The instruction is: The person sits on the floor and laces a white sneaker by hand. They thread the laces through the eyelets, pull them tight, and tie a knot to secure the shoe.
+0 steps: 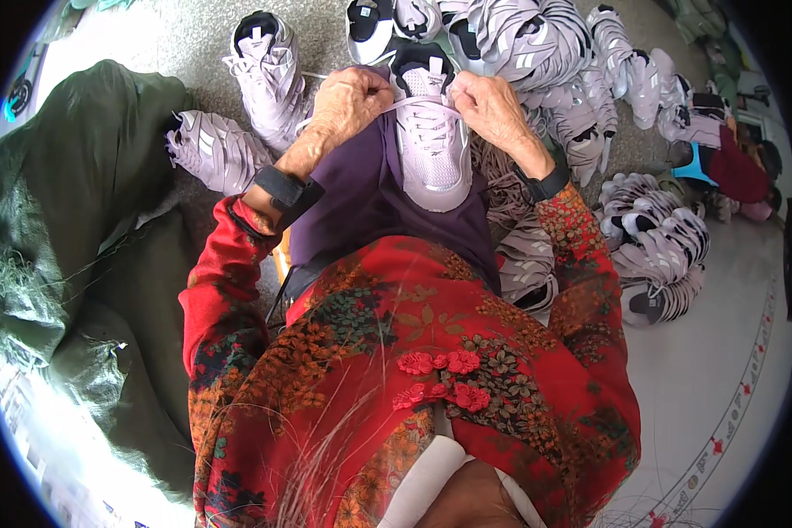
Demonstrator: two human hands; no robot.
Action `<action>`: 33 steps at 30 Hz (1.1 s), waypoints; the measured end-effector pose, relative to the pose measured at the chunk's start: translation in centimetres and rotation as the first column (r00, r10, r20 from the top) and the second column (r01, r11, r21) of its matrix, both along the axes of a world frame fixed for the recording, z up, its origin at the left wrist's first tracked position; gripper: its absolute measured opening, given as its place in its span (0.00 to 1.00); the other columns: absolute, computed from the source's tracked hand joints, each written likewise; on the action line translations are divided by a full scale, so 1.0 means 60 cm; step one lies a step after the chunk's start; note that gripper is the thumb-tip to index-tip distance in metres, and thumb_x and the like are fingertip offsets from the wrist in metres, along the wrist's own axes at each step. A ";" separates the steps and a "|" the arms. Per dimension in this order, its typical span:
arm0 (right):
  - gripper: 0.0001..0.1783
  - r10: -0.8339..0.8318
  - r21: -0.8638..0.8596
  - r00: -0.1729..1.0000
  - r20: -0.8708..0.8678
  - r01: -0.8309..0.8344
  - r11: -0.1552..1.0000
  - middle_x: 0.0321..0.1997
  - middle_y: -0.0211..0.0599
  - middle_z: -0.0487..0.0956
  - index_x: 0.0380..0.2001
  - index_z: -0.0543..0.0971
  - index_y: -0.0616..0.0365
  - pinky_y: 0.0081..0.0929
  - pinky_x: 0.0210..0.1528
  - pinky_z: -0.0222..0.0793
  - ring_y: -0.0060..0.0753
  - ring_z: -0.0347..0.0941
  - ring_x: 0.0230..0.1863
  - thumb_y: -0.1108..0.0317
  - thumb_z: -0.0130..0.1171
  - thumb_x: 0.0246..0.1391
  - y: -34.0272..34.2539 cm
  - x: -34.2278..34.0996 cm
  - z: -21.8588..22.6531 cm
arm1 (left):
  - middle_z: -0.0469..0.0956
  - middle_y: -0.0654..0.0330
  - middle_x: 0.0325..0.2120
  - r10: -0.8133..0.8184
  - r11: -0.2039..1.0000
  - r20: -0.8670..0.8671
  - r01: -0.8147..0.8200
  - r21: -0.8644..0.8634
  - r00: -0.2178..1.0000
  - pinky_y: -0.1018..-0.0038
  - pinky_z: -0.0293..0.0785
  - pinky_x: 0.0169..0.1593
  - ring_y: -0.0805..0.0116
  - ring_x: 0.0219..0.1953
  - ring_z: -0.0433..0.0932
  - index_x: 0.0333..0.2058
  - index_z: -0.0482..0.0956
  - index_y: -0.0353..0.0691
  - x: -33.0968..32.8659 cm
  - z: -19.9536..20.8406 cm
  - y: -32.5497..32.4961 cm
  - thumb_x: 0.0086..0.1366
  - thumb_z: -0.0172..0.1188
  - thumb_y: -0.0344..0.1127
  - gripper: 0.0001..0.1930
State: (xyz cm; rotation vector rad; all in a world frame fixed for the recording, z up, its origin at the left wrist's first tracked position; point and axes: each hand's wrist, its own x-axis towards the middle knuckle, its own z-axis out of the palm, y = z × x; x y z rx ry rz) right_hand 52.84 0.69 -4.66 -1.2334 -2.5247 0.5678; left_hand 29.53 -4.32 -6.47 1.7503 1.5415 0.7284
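A pale lilac sneaker [433,167] lies on my purple-trousered lap, toe toward me and its dark-lined opening facing away. Its lace [420,104] runs across the upper part, drawn out to both sides. On the left of the shoe's collar my left hand [352,104] is closed in a pinch on one end of the lace. Over on the right my right hand [495,110] pinches the other end, close against the shoe's side. The fingertips of both hands are partly hidden by the knuckles.
Matching sneakers [267,75] stand and lie at the left. Many more shoe pieces are heaped beyond and to the right, with a nested stack [651,238] on the pale floor. Loose laces [506,180] hang beside my right leg. A dark green sack [79,202] fills the left side.
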 end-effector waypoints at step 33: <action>0.13 0.591 0.118 0.802 0.088 -0.597 0.793 0.28 0.36 0.65 0.27 0.68 0.59 0.33 0.37 0.66 0.40 0.65 0.35 0.69 0.61 0.40 0.049 0.007 0.054 | 0.73 0.53 0.32 -0.511 0.809 -0.359 0.578 0.107 0.781 0.62 0.72 0.41 0.51 0.36 0.76 0.30 0.78 0.36 0.001 0.041 0.069 0.56 0.57 0.38 0.10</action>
